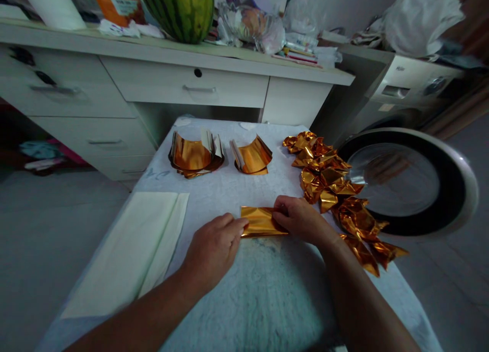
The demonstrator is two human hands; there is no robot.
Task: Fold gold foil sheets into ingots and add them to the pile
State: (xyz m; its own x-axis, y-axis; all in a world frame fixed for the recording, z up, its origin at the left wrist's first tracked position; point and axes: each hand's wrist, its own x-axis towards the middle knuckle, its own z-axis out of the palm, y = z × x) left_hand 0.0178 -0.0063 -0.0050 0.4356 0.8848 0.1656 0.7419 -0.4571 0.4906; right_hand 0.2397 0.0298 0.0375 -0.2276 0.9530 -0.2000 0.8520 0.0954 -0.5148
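A folded piece of gold foil paper (262, 222) lies flat near the middle of the cloth-covered table (244, 291). My left hand (214, 247) pinches its left end, fingers curled and thumb along the edge. At the right end, my right hand (300, 217) grips the same piece between thumb and fingers. Beyond my hands stand two stacks of curved gold sheets, a larger left stack (193, 156) and a smaller right stack (252, 156). Several crumpled-looking folded gold foil shapes (324, 171) form a long pile beside my right forearm.
Pale folded sheets (122, 250) lie on the table's left side. Behind is a white desk (168, 84) bearing a watermelon (179, 10), plastic bags and pens. At the right, a washing machine's round door (405, 181) hangs open close to the table edge.
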